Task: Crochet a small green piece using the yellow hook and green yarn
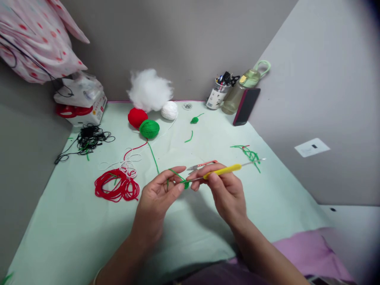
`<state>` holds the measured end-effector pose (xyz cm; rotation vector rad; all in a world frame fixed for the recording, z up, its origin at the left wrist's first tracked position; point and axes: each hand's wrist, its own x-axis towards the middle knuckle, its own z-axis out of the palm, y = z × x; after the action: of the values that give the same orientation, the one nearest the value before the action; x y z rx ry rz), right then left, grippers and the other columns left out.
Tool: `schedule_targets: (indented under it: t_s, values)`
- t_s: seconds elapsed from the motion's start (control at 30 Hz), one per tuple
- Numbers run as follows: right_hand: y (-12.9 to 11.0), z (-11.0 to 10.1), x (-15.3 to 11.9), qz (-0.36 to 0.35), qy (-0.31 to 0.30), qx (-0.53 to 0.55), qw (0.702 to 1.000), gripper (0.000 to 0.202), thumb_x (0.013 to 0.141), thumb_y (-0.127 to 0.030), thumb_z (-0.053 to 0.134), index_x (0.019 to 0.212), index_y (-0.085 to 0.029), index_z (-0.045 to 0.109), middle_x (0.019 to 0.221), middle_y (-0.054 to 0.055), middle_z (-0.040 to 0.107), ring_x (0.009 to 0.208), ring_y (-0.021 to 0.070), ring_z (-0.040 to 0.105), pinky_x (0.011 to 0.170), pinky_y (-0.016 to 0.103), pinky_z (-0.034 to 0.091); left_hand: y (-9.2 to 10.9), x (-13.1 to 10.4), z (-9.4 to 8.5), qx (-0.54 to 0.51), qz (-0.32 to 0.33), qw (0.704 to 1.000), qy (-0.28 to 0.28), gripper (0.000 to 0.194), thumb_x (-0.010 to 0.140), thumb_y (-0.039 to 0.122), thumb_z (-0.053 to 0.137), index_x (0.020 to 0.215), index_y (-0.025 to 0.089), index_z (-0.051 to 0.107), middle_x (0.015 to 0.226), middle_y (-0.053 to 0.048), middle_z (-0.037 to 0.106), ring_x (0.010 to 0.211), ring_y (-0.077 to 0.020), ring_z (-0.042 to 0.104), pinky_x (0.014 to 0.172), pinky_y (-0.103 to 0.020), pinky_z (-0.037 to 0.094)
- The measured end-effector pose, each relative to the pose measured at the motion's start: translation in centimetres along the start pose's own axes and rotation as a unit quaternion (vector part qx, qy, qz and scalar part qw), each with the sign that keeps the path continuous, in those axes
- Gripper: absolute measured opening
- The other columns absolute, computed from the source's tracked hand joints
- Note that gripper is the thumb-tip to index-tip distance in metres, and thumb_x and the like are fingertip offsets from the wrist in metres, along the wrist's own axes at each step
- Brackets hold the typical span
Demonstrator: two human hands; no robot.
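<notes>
Between finger and thumb, my left hand pinches a small piece of green crochet work, and green yarn runs over its raised index finger. My right hand grips a crochet hook by its yellow handle. The hook's thin metal shaft reaches left to the green piece, where its tip is partly hidden. From the left hand, a strand leads back to a green yarn ball. Just behind the right fingers lie small scissors with orange handles, partly covered by the hand.
Red and white yarn balls sit by white stuffing. Loose red yarn and tangled black cord lie left. A small green piece, green scraps, a pen cup, a bottle and a phone stand or lie behind.
</notes>
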<state>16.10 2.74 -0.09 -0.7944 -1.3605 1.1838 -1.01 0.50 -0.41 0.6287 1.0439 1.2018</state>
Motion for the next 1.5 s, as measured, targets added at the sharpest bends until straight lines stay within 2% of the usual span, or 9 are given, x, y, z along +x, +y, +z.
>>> schedule_targets:
  t_s: [0.27, 0.47, 0.63, 0.77, 0.9, 1.07, 1.23, 1.37, 1.5]
  values:
    - [0.0, 0.5, -0.8, -0.23, -0.057, -0.256, 0.937, 0.025, 0.107, -0.017, 0.049, 0.12, -0.021, 0.07, 0.104, 0.012, 0.082, 0.1, 0.0229, 0.079, 0.084, 0.038, 0.066, -0.1, -0.1, 0.2, 0.105, 0.074, 0.99, 0.061, 0.03, 0.081, 0.021, 0.081, 0.11, 0.026, 0.083, 0.078, 0.004, 0.061, 0.07, -0.0079, 0.053, 0.071, -0.017, 0.045]
    - [0.2, 0.4, -1.1, -0.249, -0.065, -0.327, 0.909, 0.024, 0.106, -0.014, 0.051, 0.12, -0.019, 0.07, 0.11, 0.013, 0.08, 0.095, 0.0204, 0.078, 0.08, 0.033, 0.066, -0.1, -0.5, 0.6, 0.139, 0.111, 0.98, 0.088, 0.028, 0.077, 0.019, 0.082, 0.104, 0.025, 0.084, 0.08, 0.003, 0.063, 0.066, -0.0081, 0.05, 0.068, -0.017, 0.046]
    - [0.4, 0.3, -1.9, -0.285, -0.054, -0.436, 0.852, 0.035, 0.098, -0.007, 0.064, 0.127, -0.025, 0.074, 0.115, 0.01, 0.078, 0.105, 0.023, 0.076, 0.089, 0.035, 0.065, 0.2, -0.7, 0.7, -0.023, -0.011, 1.0, 0.01, 0.048, 0.078, 0.027, 0.088, 0.125, 0.024, 0.079, 0.077, 0.004, 0.062, 0.061, -0.0057, 0.048, 0.068, -0.017, 0.049]
    - [0.3, 0.3, -1.5, -0.209, -0.002, -0.287, 0.935, 0.03, 0.103, -0.013, 0.059, 0.124, -0.027, 0.075, 0.104, 0.007, 0.078, 0.091, 0.0213, 0.076, 0.082, 0.038, 0.065, 0.7, -0.3, 0.4, -0.146, -0.112, 0.982, -0.045, 0.045, 0.079, 0.024, 0.088, 0.123, 0.018, 0.08, 0.06, 0.011, 0.049, 0.045, 0.0005, 0.023, 0.076, -0.021, 0.053]
    - [0.1, 0.5, -0.4, -0.069, 0.029, -0.072, 0.995, 0.021, 0.107, -0.025, 0.057, 0.109, -0.024, 0.078, 0.087, 0.004, 0.077, 0.073, 0.0172, 0.071, 0.071, 0.035, 0.064, 0.6, 0.0, 0.2, -0.111, -0.062, 0.992, -0.015, 0.039, 0.079, 0.022, 0.087, 0.117, 0.021, 0.082, 0.079, 0.004, 0.067, 0.057, -0.0026, 0.05, 0.077, -0.019, 0.052]
    - [0.5, 1.1, -0.4, -0.083, 0.003, -0.113, 0.99, 0.02, 0.105, -0.022, 0.061, 0.111, -0.024, 0.079, 0.099, 0.007, 0.08, 0.079, 0.0173, 0.074, 0.073, 0.032, 0.064, -0.1, 0.0, 0.7, -0.059, -0.012, 0.998, -0.003, 0.04, 0.079, 0.024, 0.088, 0.118, 0.024, 0.081, 0.087, 0.0, 0.074, 0.087, -0.0125, 0.068, 0.087, -0.022, 0.052]
    - [0.8, 0.8, -1.4, -0.207, -0.024, -0.291, 0.934, 0.036, 0.1, -0.012, 0.065, 0.129, -0.03, 0.076, 0.117, 0.009, 0.079, 0.102, 0.0231, 0.076, 0.087, 0.037, 0.065, 0.1, 0.1, 0.9, -0.124, -0.073, 0.989, -0.014, 0.043, 0.076, 0.026, 0.091, 0.118, 0.022, 0.081, 0.074, 0.004, 0.068, 0.067, -0.0071, 0.06, 0.082, -0.022, 0.054]
    - [0.6, 0.3, -0.7, -0.093, 0.046, -0.139, 0.985, 0.024, 0.104, -0.018, 0.062, 0.113, -0.029, 0.08, 0.096, 0.005, 0.079, 0.081, 0.0179, 0.074, 0.076, 0.034, 0.063, 0.6, 0.4, 0.6, -0.179, -0.12, 0.976, -0.012, 0.034, 0.073, 0.025, 0.093, 0.105, 0.016, 0.085, 0.049, 0.013, 0.041, 0.044, -0.0007, 0.029, 0.076, -0.021, 0.055]
    - [0.3, 0.4, 0.1, 0.0, 0.027, 0.015, 1.0, 0.017, 0.103, -0.029, 0.065, 0.104, -0.027, 0.082, 0.091, 0.004, 0.076, 0.073, 0.0145, 0.069, 0.071, 0.03, 0.06, 0.3, 0.3, 0.5, -0.121, -0.056, 0.991, 0.004, 0.027, 0.074, 0.024, 0.091, 0.101, 0.022, 0.086, 0.064, 0.007, 0.061, 0.052, -0.0028, 0.046, 0.078, -0.02, 0.054]
